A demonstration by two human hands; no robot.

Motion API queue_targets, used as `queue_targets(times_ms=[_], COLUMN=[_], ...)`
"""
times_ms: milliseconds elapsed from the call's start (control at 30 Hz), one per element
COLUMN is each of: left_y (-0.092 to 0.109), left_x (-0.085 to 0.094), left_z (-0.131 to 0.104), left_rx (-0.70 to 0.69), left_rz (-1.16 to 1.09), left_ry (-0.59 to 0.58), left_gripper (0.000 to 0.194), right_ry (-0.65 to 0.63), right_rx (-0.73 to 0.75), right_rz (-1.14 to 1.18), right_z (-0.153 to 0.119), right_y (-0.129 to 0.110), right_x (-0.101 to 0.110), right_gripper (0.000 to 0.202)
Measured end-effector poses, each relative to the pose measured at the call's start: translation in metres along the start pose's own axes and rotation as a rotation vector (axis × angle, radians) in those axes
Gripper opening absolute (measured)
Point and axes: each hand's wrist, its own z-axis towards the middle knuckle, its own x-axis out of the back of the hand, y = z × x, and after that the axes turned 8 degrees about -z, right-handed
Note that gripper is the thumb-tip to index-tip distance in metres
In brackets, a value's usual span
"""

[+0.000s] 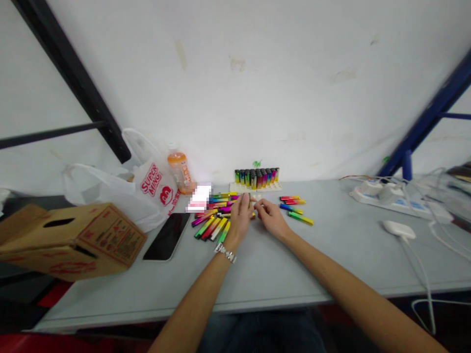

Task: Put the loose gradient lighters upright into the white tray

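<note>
We see the left hand point(241, 212) and the right hand point(272, 218) close together, fingers curled inward; we cannot tell whether either is clamped on a lighter, because the fingers hide what lies between them.

The loose lighters point(210, 228) fan out under and to the left of the left hand, and four lighters point(294, 210) lie just right of the right hand. In our judgement, the left wrist, with its metal bracelet point(225, 253), could sweep the nearest ones aside if it drags leftward, since they are smooth and unfenced. A forward bump from the fingertips could topple the upright lighters point(259, 179), tightly grouped just beyond both hands. Anything pinched between such crowded fingers could slip.

As for containers, the pale rack point(233, 187) beyond the hands carries those upright lighters. Well to the left of the left hand sits a cardboard box point(114, 235), its contents out of our sight, and behind it a white plastic bag point(156, 196), whose contents we cannot make out. Farther ahead-left, a bottle point(180, 171) holds orange liquid.
</note>
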Motion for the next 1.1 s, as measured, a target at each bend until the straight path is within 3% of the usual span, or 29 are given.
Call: queue_targets(times_ms=[100, 267, 400, 567, 867, 1100], left_y=[0.004, 0.003, 0.004, 0.01, -0.001, -0.003], left_x=[-0.002, -0.006, -0.006, -0.005, -0.002, 0.0], left_z=[-0.001, 0.003, 0.002, -0.004, 0.005, 0.005], left_rx=[0.075, 0.088, 0.12, 0.198, 0.124, 0.159], left_rz=[-0.028, 0.046, 0.024, -0.054, 0.049, -0.135], left_ry=[0.028, 0.18, 0.166, 0.108, 0.157, 0.128], left_gripper=[0.062, 0.054, 0.052, 0.064, 0.051, 0.059], right_ry=[-0.013, -0.037, -0.049, -0.085, -0.119, 0.027], right_rx=[0.03, 0.049, 0.046, 0.05, 0.059, 0.084], right_rz=[-0.057, -0.1, -0.114, -0.143, -0.153, 0.033], right_z=[0.0, -0.001, -0.001, -0.001, 0.0, -0.004], right_y=[-0.001, -0.002, 0.0, 0.0, 0.0, -0.008], right_x=[0.001, 0.0, 0.0, 0.001, 0.002, 0.004], right_gripper=[0.038, 0.037, 0.036, 0.037, 0.04, 0.03])
